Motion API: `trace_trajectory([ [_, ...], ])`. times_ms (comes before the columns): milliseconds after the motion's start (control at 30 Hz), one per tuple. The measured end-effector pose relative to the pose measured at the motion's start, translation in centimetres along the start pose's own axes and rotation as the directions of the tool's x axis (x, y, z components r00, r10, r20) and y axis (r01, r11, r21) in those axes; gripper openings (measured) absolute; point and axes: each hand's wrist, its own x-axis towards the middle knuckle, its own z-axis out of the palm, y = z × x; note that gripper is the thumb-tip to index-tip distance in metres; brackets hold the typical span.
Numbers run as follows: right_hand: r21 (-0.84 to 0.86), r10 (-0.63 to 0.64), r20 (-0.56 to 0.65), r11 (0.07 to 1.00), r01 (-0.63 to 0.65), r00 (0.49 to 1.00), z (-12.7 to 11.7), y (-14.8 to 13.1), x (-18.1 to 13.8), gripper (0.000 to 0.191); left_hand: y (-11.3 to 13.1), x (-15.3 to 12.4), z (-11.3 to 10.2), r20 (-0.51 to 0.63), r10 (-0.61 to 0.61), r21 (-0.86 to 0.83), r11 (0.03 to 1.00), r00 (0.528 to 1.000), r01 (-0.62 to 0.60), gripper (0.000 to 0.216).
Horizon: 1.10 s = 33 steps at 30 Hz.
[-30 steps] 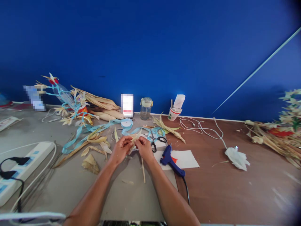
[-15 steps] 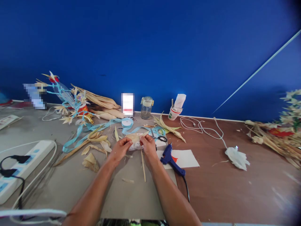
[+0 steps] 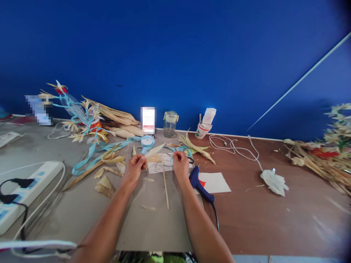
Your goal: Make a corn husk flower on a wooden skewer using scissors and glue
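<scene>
My left hand (image 3: 134, 168) is closed in a pinch on a pale dried corn husk strip (image 3: 153, 155) that points up and to the right. My right hand (image 3: 180, 164) is closed in a fist a little to the right, apart from the left; what it pinches is too thin to make out. A thin wooden stick (image 3: 165, 182) lies on the grey mat (image 3: 153, 226) between my forearms. A sheet of paper with line drawings (image 3: 164, 165) lies just under the hands.
A blue glue gun (image 3: 199, 182) lies on white paper (image 3: 216, 182) right of my right wrist. Light blue ribbon (image 3: 93, 153), its spool (image 3: 147, 141), loose husks (image 3: 105, 186), a glass jar (image 3: 170, 125), a paper cup (image 3: 203, 130), white cables (image 3: 233, 145) and a power strip (image 3: 24, 190) lie around.
My hands have lifted slightly toward the wall and drawn apart; the husk piece that both held together now stays with the left hand while the right has pulled to the right.
</scene>
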Motion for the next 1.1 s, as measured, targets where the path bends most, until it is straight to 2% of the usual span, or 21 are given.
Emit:
trace_trajectory([
  [67, -0.285, -0.118, 0.033, 0.951, 0.122, 0.993, -0.6, -0.1, -0.1, 0.021, 0.0, 0.1, -0.1, -0.007, 0.013, 0.005, 1.0, 1.0, -0.013, 0.029],
  [133, -0.506, -0.17, 0.12, 0.837, 0.208, 0.978, -1.1, -0.5, -0.4, 0.028, -0.1, 0.2, -0.1, -0.008, 0.024, 0.01, 1.0, 1.0, -0.023, 0.028],
  [267, -0.7, -0.123, 0.229, 0.668, 0.251, 0.966, -1.9, -1.1, -0.5, 0.027, -0.3, 0.2, -0.1, -0.008, 0.019, 0.021, 1.0, 1.0, -0.019, 0.026],
  [400, -0.71, -0.075, 0.252, 0.663, 0.237, 0.965, -2.7, -1.8, -0.1, 0.021, -0.5, 0.2, 0.0, 0.002, 0.016, 0.009, 1.0, 1.0, -0.016, 0.023],
  [533, -0.71, -0.015, 0.297, 0.665, 0.232, 0.955, -3.8, -4.0, 0.4, 0.02, -0.8, 0.3, -0.1, -0.005, 0.023, -0.035, 0.999, 1.0, -0.023, 0.021],
  [700, -0.811, 0.06, 0.373, 0.505, 0.295, 0.926, -5.3, -6.6, 1.0, 0.031, -0.8, 0.2, -0.1, 0.007, 0.032, -0.042, 0.999, 0.999, -0.032, 0.02],
  [867, -0.885, 0.183, 0.429, 0.279, 0.372, 0.884, -5.5, -5.2, 1.2, 0.041, -0.8, 0.2, 0.0, 0.003, 0.036, -0.047, 0.998, 0.999, -0.036, 0.021],
  [1100, -0.862, 0.203, 0.503, 0.19, 0.471, 0.84, -4.4, -2.8, 1.3, 0.044, -1.3, 0.5, -0.2, 0.019, 0.038, -0.025, 0.999, 0.999, -0.037, 0.02],
])
